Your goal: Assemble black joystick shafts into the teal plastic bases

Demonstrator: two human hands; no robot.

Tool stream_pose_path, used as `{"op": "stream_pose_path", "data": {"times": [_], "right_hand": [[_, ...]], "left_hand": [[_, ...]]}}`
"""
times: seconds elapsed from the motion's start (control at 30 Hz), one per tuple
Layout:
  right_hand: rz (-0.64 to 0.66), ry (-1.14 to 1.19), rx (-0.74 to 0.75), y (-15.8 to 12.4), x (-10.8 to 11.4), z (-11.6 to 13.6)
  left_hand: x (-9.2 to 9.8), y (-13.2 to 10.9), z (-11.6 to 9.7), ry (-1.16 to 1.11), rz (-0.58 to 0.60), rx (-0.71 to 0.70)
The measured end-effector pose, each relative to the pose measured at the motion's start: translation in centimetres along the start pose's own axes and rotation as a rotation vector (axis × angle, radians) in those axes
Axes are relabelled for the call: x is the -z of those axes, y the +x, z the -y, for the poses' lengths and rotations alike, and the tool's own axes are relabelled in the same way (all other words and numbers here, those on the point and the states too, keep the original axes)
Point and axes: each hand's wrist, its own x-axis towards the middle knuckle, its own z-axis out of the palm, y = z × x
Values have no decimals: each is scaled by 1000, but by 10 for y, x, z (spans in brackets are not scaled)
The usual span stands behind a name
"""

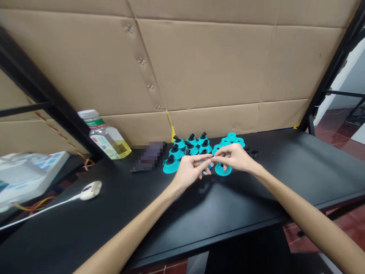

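My left hand point(190, 170) is closed in front of several turquoise suction-cup-like pieces with black tops. A small blue and silver object point(210, 166) shows at its curled fingers; I cannot make out its kind. The fingertips of my right hand point(235, 158) meet those of my left in a pinch, and what lies between them is too small to name. Below the right fingers sits a turquoise cup piece point(223, 170), partly hidden. A topped turquoise piece point(171, 165) stands left of my left hand.
Turquoise pieces with open rings point(232, 136) sit behind my right hand, with small black parts point(254, 153) beside them. A bottle of yellow liquid point(106, 137), a dark blurred flat object point(148, 156) and a white-cabled plug point(91, 189) lie left. Cardboard point(216, 61) walls the black table's point(228, 213) back.
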Motion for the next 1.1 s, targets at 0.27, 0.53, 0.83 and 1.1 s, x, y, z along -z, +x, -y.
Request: {"op": "stream_pose_path", "data": {"times": [0.27, 0.53, 0.83, 1.1], "right_hand": [[-101, -190, 73, 2, -3, -4], [-137, -284, 96, 3, -5, -5], [-143, -323, 96, 3, -6, -7], [-158, -288, 78, 3, -5, -7]], "left_hand": [[0, 2, 4, -115, 0, -5], [-2, 1, 3, -164, -24, 35], [-2, 1, 1, -264, 2, 72], [-5, -1, -2, -302, 39, 76]]}}
